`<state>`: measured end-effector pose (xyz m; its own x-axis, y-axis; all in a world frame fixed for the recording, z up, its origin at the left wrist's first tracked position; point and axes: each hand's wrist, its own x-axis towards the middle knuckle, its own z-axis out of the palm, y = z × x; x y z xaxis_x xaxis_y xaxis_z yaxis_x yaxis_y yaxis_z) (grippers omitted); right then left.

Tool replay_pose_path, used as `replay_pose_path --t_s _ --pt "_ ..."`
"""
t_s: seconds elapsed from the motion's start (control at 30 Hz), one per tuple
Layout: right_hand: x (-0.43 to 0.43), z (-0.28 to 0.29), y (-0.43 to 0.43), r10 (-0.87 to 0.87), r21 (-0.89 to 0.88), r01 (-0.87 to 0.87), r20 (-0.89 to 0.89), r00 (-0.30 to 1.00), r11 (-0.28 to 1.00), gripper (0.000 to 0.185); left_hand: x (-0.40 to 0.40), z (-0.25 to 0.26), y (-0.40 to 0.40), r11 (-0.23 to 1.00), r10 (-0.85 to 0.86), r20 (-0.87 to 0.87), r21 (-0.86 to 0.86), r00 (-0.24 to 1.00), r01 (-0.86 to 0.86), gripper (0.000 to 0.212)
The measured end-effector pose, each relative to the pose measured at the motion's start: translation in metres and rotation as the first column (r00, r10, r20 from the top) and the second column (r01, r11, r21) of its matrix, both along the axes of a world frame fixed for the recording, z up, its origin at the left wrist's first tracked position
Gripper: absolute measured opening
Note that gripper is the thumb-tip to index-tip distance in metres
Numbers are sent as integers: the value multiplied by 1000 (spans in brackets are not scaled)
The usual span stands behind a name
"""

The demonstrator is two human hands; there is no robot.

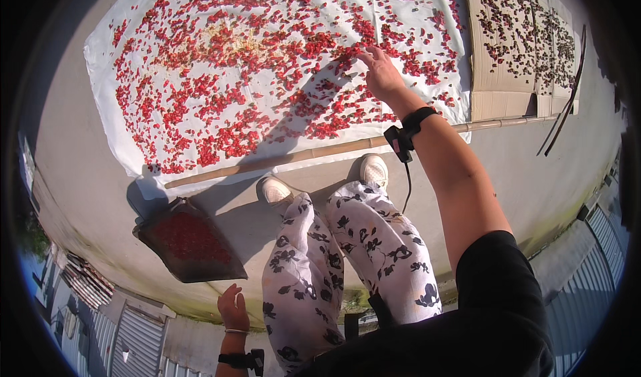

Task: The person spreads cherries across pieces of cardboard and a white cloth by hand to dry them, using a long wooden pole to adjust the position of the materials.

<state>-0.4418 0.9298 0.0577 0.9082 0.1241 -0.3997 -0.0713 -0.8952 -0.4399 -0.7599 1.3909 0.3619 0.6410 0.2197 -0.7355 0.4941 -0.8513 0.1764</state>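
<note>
My right hand point(383, 75) reaches over a white cloth point(280, 162) strewn with cut red chili pieces point(320, 43), its fingers apart at one of the thicker clusters. Whether a fingertip touches the pieces I cannot tell. A patch of pale yellow seeds point(225, 41) lies among the red ones at the cloth's upper left. Low in the view, my left hand point(234, 308) hangs with nothing in it, fingers loosely bent. Nearest to it is a dark scoop-shaped basket point(233, 272) holding more red pieces.
A bamboo pole point(325, 150) lies along the cloth's near edge, just beyond my shoes. Flattened cardboard point(501, 99) at the upper right bears small dark dried pieces, with thin dark sticks point(568, 101) beside it. The concrete surface ends in a curved edge above corrugated metal point(576, 297).
</note>
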Motion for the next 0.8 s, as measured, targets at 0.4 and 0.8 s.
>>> replay_pose_path --t_s 0.4,0.8 --pt "42 -46 55 448 -80 -447 314 837 891 37 133 -171 42 982 -186 293 43 938 181 19" --pt "90 -57 43 317 -36 -338 449 835 941 33 174 -263 58 958 -278 450 189 848 214 20"
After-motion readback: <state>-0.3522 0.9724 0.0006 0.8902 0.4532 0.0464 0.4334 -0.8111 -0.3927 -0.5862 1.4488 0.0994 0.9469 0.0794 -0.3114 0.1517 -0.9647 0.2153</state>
